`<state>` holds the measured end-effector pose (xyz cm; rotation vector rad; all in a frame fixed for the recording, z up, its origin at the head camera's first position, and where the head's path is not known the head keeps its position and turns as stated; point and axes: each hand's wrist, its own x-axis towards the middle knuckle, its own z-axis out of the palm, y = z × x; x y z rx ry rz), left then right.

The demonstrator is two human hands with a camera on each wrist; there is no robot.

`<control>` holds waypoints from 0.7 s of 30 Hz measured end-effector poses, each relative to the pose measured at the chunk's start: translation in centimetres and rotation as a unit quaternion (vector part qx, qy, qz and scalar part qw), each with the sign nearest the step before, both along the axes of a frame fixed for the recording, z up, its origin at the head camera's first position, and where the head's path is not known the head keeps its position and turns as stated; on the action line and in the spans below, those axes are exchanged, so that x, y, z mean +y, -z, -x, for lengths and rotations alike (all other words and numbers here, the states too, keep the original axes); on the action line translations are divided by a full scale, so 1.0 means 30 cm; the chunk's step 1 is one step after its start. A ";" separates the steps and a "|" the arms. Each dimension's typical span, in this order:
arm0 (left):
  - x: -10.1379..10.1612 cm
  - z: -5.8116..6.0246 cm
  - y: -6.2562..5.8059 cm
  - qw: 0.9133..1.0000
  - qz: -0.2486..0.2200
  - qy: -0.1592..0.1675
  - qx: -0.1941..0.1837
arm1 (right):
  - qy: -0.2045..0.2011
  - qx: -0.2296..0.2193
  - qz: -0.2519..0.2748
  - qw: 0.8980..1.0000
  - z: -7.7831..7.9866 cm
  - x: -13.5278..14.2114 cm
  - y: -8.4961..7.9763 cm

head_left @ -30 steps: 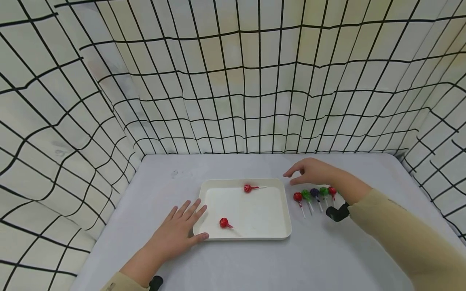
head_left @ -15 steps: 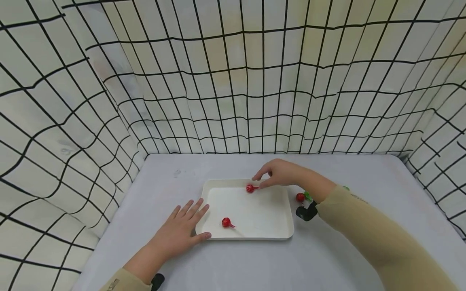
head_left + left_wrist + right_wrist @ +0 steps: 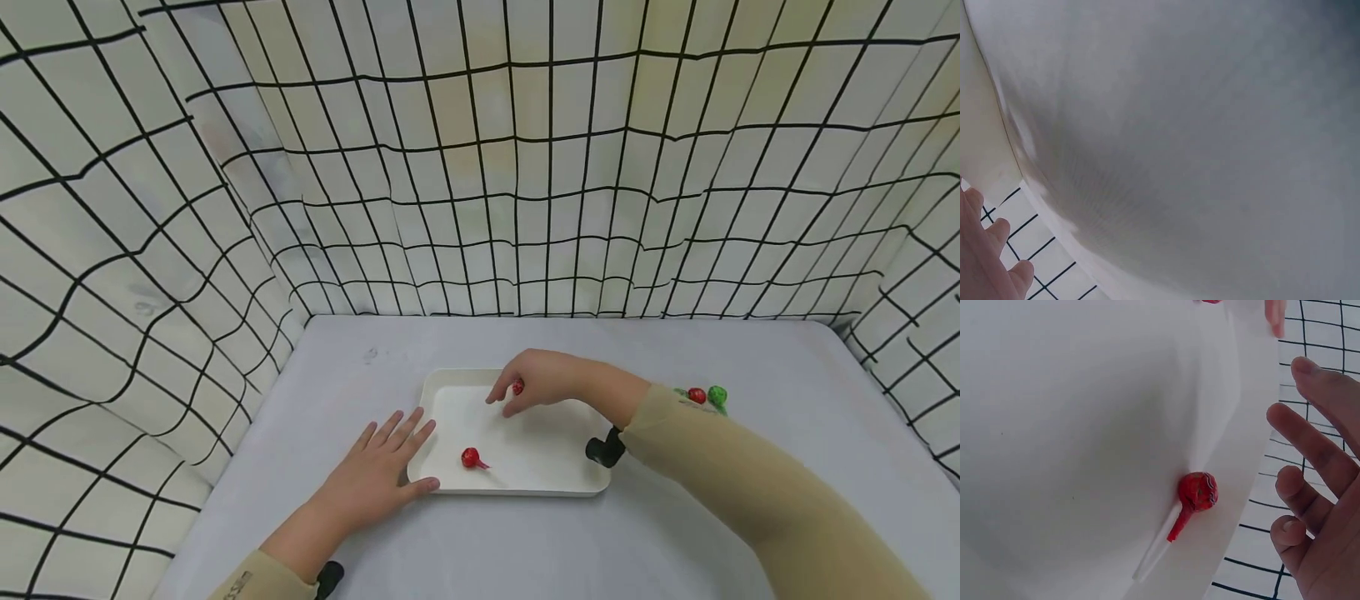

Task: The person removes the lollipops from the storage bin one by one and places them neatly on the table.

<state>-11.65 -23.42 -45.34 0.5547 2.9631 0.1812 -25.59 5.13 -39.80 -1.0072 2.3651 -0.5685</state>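
Observation:
My left hand (image 3: 378, 471) lies with fingers spread at the left edge of a white tray (image 3: 540, 481), its thumb at the near left corner. Over the tray's far half hovers my right hand (image 3: 536, 382), fingers loosely bent and holding nothing. Beneath it lies a red lollipop (image 3: 1197, 491), apart from the fingers in the right wrist view; the head view shows only part of its wrapped head (image 3: 518, 387). A second red lollipop (image 3: 471, 457) lies in the tray's near left part. In the left wrist view, only some left fingertips (image 3: 1021, 275) show.
To the tray's right, several lollipops lie on the white table (image 3: 757, 367), mostly hidden by the right sleeve; a red one (image 3: 697, 395) and a green one (image 3: 717, 396) show. A black-lined grid backdrop (image 3: 525, 167) encloses the back and sides.
My right hand has moved left from beside the row of lollipops to above the red lollipop at the tray's far side. The left hand stays at the tray's edge.

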 end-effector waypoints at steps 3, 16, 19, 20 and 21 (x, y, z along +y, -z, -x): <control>0.003 0.001 -0.003 1.000 0.003 -0.001 -0.003 | -0.024 0.007 -0.012 1.000 -0.010 -0.023 0.020; 0.004 -0.004 -0.023 1.000 -0.001 0.006 0.000 | -0.104 0.060 -0.057 0.991 -0.073 -0.145 0.061; 0.003 -0.005 -0.022 1.000 -0.005 0.007 0.001 | -0.106 0.062 -0.068 0.990 -0.088 -0.166 0.064; 0.003 -0.005 -0.022 1.000 -0.006 0.007 0.002 | -0.108 0.061 -0.068 0.990 -0.091 -0.172 0.066; 0.002 -0.004 -0.020 1.000 -0.008 0.007 0.003 | -0.109 0.059 -0.068 0.990 -0.094 -0.176 0.067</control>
